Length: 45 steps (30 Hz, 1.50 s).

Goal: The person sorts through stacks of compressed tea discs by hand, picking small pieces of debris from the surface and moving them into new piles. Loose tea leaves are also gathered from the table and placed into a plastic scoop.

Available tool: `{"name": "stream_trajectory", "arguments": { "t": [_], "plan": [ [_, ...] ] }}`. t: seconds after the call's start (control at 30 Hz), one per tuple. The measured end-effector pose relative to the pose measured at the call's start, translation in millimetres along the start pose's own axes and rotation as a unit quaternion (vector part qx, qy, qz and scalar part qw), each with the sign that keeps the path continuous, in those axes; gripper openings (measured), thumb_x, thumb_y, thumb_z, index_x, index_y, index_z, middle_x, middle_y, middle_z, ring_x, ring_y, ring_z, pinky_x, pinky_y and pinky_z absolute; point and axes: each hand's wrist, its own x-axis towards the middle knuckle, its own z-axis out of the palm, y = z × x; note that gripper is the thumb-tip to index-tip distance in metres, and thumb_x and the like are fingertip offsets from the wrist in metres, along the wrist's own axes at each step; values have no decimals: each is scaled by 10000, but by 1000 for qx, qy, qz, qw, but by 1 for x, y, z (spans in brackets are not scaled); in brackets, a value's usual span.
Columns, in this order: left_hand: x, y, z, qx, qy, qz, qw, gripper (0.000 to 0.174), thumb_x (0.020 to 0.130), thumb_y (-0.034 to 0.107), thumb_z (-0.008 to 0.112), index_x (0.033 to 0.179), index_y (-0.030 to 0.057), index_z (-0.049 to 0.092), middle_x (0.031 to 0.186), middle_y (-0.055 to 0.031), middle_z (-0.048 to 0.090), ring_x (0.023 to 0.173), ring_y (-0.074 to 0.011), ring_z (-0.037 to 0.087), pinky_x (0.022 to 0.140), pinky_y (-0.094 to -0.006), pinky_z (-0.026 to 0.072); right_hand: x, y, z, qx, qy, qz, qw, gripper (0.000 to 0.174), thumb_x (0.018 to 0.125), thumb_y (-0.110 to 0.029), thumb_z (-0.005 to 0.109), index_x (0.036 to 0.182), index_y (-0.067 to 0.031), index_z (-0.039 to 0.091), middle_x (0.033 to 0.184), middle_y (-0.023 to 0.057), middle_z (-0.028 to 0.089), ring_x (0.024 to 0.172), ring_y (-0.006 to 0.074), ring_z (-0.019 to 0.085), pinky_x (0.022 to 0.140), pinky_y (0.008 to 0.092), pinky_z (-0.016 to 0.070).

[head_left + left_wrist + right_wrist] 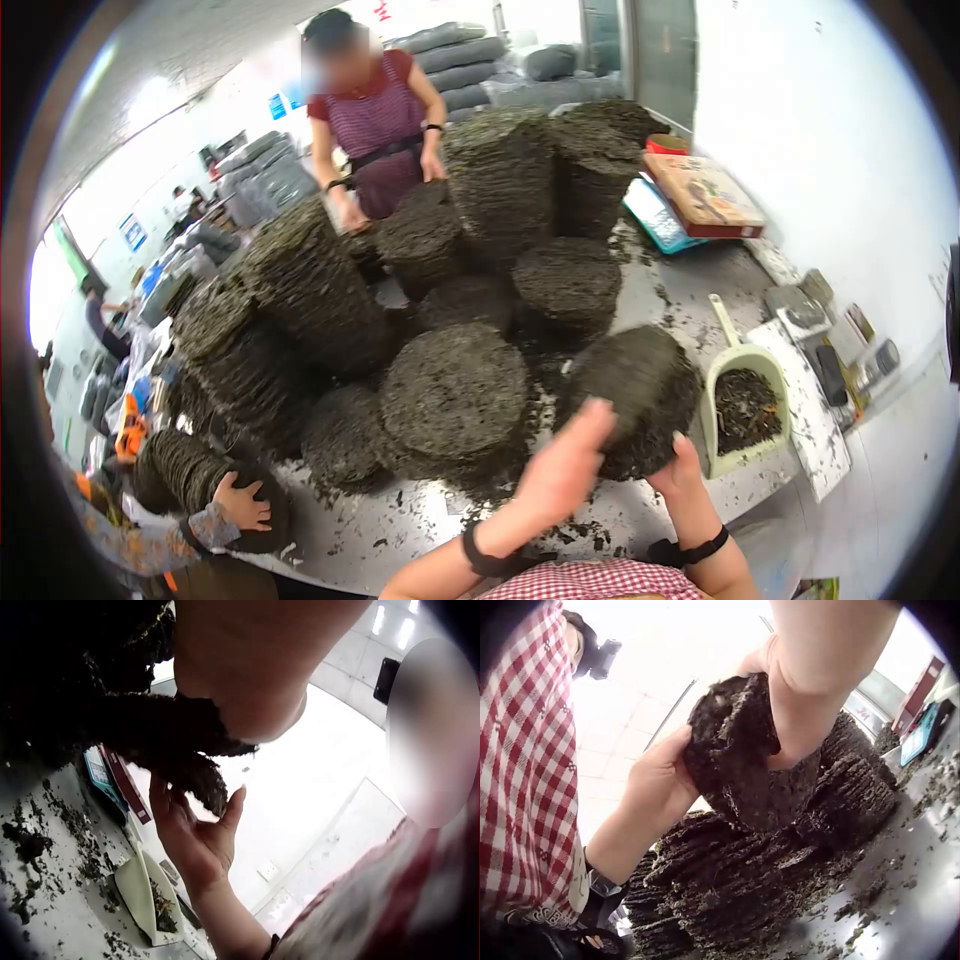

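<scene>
In the head view, a thin stack of dark round dried seaweed sheets [640, 390] is tilted up between both hands, its upper face blurred. The left hand [555, 470], also blurred, is at its lower left edge. The right wrist view shows the left thumb along the rim, the left hand's [656, 780] other fingers hidden behind the sheets. At the lower right edge, the right hand [682, 468] grips the stack. In the left wrist view the seaweed's ragged edge [206, 784] lies between the right hand's [199, 847] thumb and fingers.
Several tall seaweed piles [500, 180] crowd the table, one low pile [455, 395] just left of the hands. A dustpan [745, 400] with scraps lies right, a flat box [700, 195] behind it. Another person [375, 120] stands across; someone's hand [242, 502] rests on seaweed at left.
</scene>
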Motion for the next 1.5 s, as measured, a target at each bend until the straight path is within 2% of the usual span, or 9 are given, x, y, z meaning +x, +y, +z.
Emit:
{"name": "stream_trajectory", "arguments": {
  "t": [0.07,0.13,0.2,0.57,0.9,1.0,1.23,1.33,1.5],
  "plan": [
    [-4,-26,-26,226,273,56,933,370,971,136,431,1277,-48,526,1301,-217,547,1208,-337,524,1030,-395,402,3,-13,2,73,71,9,995,551,802,-149,617,1322,-32,479,1277,131,579,1181,303,552,1043,483,426],
    [1,-35,-52,-27,445,-41,894,386,1032,222,405,1337,-5,473,1280,-161,556,1186,-265,523,1038,-379,391,6,-19,-16,103,121,-1,987,469,795,-121,598,1252,-38,534,1232,124,601,1140,308,570,1023,484,438],
    [4,-21,-81,-413,391,36,822,392,1040,217,408,1378,19,404,1299,-107,531,1139,-213,537,999,-372,438,3,-25,-17,106,126,-15,986,464,793,-121,601,1245,-40,538,1222,120,605,1136,308,572,1018,485,439],
    [-20,-45,-115,-509,406,-23,759,332,1015,212,460,1288,30,504,1291,-77,548,1172,-219,531,1028,-413,428,4,-23,-11,96,119,-7,988,526,749,-113,593,1273,-94,545,1247,110,603,1148,326,562,1018,498,426],
    [-74,-61,-155,-34,523,48,851,483,1008,109,421,1462,16,283,1516,-151,317,1410,-264,308,1125,-403,299,48,-22,33,-69,59,-51,995,603,763,-24,596,1351,-54,462,1241,95,585,1130,277,575,986,436,465],
    [-126,-98,-146,-129,542,-39,829,416,969,42,436,1383,26,395,1443,-129,415,1364,-250,370,1130,-398,302,74,-14,48,-288,83,-164,940,624,824,76,548,1418,-30,387,1248,84,564,1106,214,567,909,332,483],
    [-162,-232,-91,-226,441,-217,841,398,975,268,498,1323,74,494,1366,-64,498,1234,-248,497,1045,-432,394,116,80,159,-743,-320,-249,533,446,691,-57,662,1120,-67,543,1277,140,553,1256,340,480,1078,489,348],
    [-126,-249,-90,-561,443,-178,677,476,990,362,473,1376,85,439,1428,-84,453,1288,-253,453,1054,-408,385,98,106,149,-758,-338,-222,511,459,746,-213,728,1141,-72,542,1301,157,523,1279,365,452,1083,514,332],
    [-92,-181,-112,-460,428,-312,713,716,876,489,621,1404,53,413,1451,-134,410,1334,-300,385,1090,-401,312,46,52,108,-765,-186,-164,595,743,687,-403,809,1239,-30,482,1331,227,445,1320,388,389,1084,503,315]
  ]
}}
